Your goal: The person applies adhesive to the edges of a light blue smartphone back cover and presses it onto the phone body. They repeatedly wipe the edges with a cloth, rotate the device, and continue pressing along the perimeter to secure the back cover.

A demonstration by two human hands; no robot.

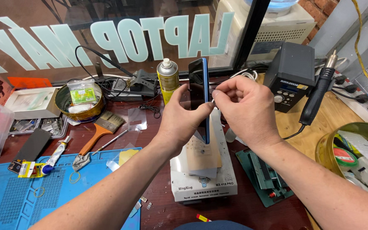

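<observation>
A person's two bare arms reach in from the bottom of the view over a cluttered repair bench of dark red wood [158,208]. At far left lie a blue work mat [5,200], a small tube of paste [56,153] and an orange-handled brush [101,127], with a round gold tin [81,111] of small packets behind them. Further back stands a yellow spray can [168,79]. In the middle, the left hand [179,119] is clamped around a phone [200,91] with a blue frame, holding it upright on its edge above a white box-shaped heating plate [203,185]; thumb and fingers press its two faces. The right hand [243,106] is just beside the phone's upper edge, thumb and forefinger pinched together on something too thin to make out, touching or nearly touching the frame. The work looks to be at the stage of prying or picking along the phone's edge; any further move would seem to call for a steady left-hand hold and fine, light pressure from the right fingertips. To the right sit a green jig [263,176], a black soldering station [290,72] with its hot-air wand [318,96] hanging, and a yellow tub [326,140] of tape rolls. Behind everything is a glass shopfront window [43,38] with large reversed lettering, and a brick wall at the top right.
</observation>
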